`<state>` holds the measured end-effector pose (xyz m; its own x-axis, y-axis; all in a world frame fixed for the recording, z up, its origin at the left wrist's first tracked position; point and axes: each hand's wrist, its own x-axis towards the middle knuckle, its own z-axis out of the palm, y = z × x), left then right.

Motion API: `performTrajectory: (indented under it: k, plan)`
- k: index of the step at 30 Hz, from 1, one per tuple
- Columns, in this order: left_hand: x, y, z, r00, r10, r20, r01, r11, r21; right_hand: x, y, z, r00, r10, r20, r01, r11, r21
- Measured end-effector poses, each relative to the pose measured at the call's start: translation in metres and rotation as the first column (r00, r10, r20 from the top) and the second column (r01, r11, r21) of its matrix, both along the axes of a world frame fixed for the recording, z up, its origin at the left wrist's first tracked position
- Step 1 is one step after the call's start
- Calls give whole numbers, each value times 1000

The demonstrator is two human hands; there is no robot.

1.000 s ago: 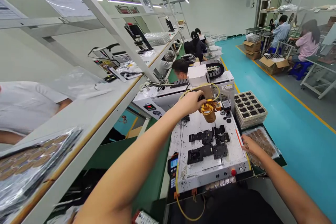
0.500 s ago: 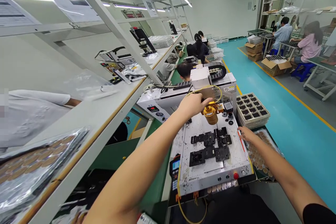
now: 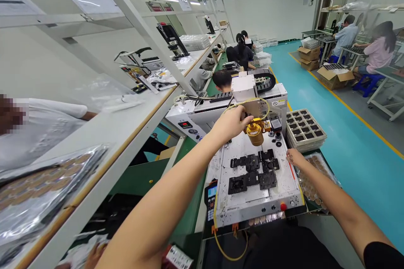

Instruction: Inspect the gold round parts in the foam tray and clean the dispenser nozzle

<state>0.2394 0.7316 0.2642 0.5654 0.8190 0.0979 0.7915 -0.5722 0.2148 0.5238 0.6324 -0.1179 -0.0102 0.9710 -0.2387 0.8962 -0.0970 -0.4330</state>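
My left hand (image 3: 232,122) reaches over the white benchtop machine (image 3: 217,212) and is closed around the top of its gold cylindrical dispensing head (image 3: 255,135). The thumb lies along the head's upper right side; the other fingertips are hidden behind it. Below the head, several black fixture plates (image 3: 239,185) are fixed on the machine's white bed. At the right edge of the bed is my right hand (image 3: 294,157), its fingers curled. What they hold, if anything, cannot be made out.
Stacked trays of black parts (image 3: 304,128) stand right of the machine, with a bag of round brown pieces (image 3: 314,180) nearer me. A handheld controller (image 3: 211,199) hangs on the left. A red stop button (image 3: 283,207) is in front. Co-workers sit behind the machine and at far-right benches.
The view has shifted slightly. My left hand stays on the gold head. My right hand's fingers have curled in more at the bed's edge.
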Motion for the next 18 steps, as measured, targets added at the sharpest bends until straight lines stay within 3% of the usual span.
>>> performTrajectory:
  k: [5, 11, 14, 18]
  plan:
    - [1, 4, -3, 996, -65, 55, 63, 997, 36, -7, 18, 2, 996, 37, -78, -32, 997, 68]
    - [0, 5, -7, 995, -75, 60, 72, 996, 47, -33, 48, -14, 982, 55, -181, -51, 998, 27]
    - [-2, 5, -7, 994, -79, 78, 76, 997, 33, -23, 55, -20, 971, 9, -239, -7, 1000, 10]
    - [-3, 6, -8, 990, -81, 116, 79, 997, 22, 15, 53, -20, 943, -70, -325, 77, 997, 7]
